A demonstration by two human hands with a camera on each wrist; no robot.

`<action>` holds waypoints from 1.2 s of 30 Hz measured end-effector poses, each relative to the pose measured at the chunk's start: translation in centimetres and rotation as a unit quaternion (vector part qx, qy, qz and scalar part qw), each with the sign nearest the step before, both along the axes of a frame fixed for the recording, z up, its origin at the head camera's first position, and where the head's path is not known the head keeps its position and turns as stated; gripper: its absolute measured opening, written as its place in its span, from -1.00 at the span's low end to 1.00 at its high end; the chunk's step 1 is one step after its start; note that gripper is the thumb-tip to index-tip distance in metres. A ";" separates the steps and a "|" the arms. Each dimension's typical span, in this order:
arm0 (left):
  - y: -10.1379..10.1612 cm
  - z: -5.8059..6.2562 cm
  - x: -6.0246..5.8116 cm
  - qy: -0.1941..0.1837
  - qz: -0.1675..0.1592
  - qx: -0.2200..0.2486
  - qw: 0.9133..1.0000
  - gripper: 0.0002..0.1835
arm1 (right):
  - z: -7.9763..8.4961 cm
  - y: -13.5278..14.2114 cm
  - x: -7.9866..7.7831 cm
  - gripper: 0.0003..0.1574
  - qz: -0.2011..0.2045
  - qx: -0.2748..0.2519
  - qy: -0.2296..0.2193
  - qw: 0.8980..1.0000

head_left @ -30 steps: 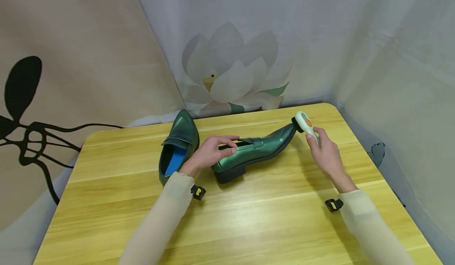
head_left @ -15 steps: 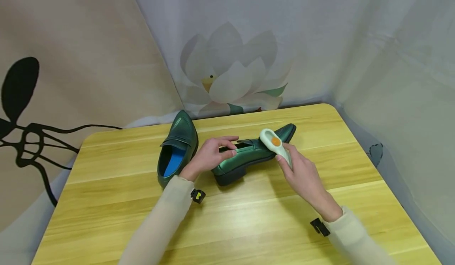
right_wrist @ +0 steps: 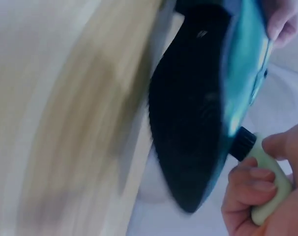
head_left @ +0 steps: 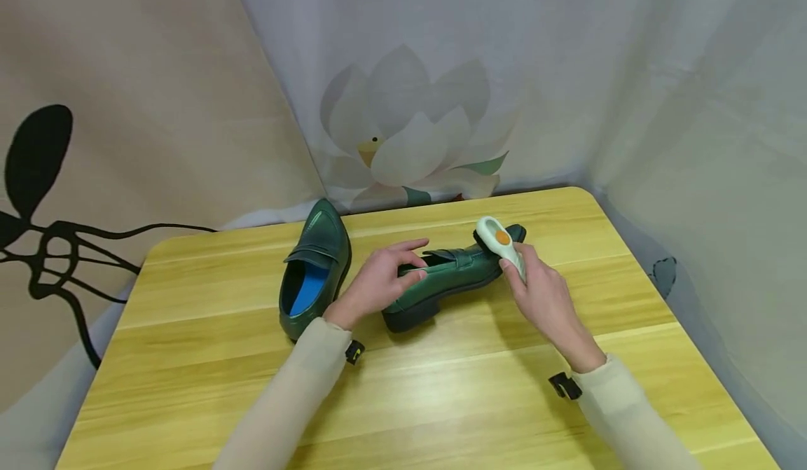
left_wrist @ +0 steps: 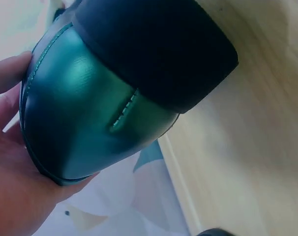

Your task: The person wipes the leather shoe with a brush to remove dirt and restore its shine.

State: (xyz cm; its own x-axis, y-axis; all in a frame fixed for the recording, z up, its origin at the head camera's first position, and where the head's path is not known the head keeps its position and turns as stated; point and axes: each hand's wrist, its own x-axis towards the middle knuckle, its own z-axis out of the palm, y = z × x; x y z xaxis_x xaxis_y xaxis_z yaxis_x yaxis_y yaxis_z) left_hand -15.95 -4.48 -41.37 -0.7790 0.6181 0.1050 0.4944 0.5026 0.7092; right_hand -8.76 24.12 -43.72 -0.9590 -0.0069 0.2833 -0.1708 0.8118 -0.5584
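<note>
A green loafer with a dark sole and heel is held on its side-tilt, toe pointing right, in the head view. My left hand grips it by the rim of its opening at the heel end, thumb on the near side. The left wrist view shows the loafer's heel up close. My right hand grips the handle of a pale green shoe brush with an orange button. Its black bristles meet the loafer's upper near the toe, as the right wrist view shows.
A matching green loafer with a blue insole stands to the left of my left hand, toe toward the back. Both are on a light wooden table, whose back edge runs along a printed curtain.
My right hand has swept the brush from the loafer's toe tip back toward the middle, then partway out to the toe again. My left hand keeps its grip, and the loafer tilts slightly.
</note>
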 end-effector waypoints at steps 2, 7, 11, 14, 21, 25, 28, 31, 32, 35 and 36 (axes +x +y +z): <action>0.1 0.0 0.2 0.026 -0.009 -0.030 0.999 -0.81 | 0.1 -0.8 0.5 -0.44 0.022 -0.013 -0.023 0.999; -0.1 -0.2 0.6 0.065 -0.019 -0.074 0.995 -0.84 | 0.1 -1.7 2.1 -0.46 0.051 -0.005 -0.030 0.998; -0.1 -0.4 0.7 0.085 -0.024 -0.088 0.992 -0.85 | -0.3 -0.3 2.2 -0.45 0.028 0.019 -0.041 0.999; 0.0 -0.5 0.9 0.092 -0.022 -0.091 0.991 -0.86 | -0.4 0.2 2.2 -0.45 0.014 0.021 -0.052 0.998; 0.2 -0.5 1.0 0.103 -0.014 -0.089 0.991 -0.85 | 0.1 -1.3 3.3 -0.49 0.066 0.008 -0.018 0.998; 0.3 -0.6 1.2 0.107 -0.013 -0.096 0.989 -0.84 | -0.4 -0.4 2.9 -0.49 0.043 0.029 -0.022 0.998; 0.4 -0.6 1.4 0.110 -0.012 -0.105 0.988 -0.83 | -0.9 1.5 2.1 -0.44 0.009 0.043 -0.047 0.998; 0.5 -0.6 1.6 0.116 -0.015 -0.115 0.986 -0.83 | -1.0 3.6 1.2 -0.40 -0.027 0.054 -0.066 0.996; 0.5 -0.6 1.7 0.117 -0.016 -0.118 0.986 -0.84 | -1.0 4.2 1.0 -0.39 -0.036 0.057 -0.068 0.995; 0.5 -0.6 1.8 0.118 -0.016 -0.125 0.985 -0.84 | -0.7 5.0 0.6 -0.38 -0.052 0.061 -0.067 0.994; 0.4 -0.6 1.8 0.118 -0.014 -0.127 0.985 -0.84 | -0.6 5.0 0.7 -0.39 -0.052 0.061 -0.061 0.995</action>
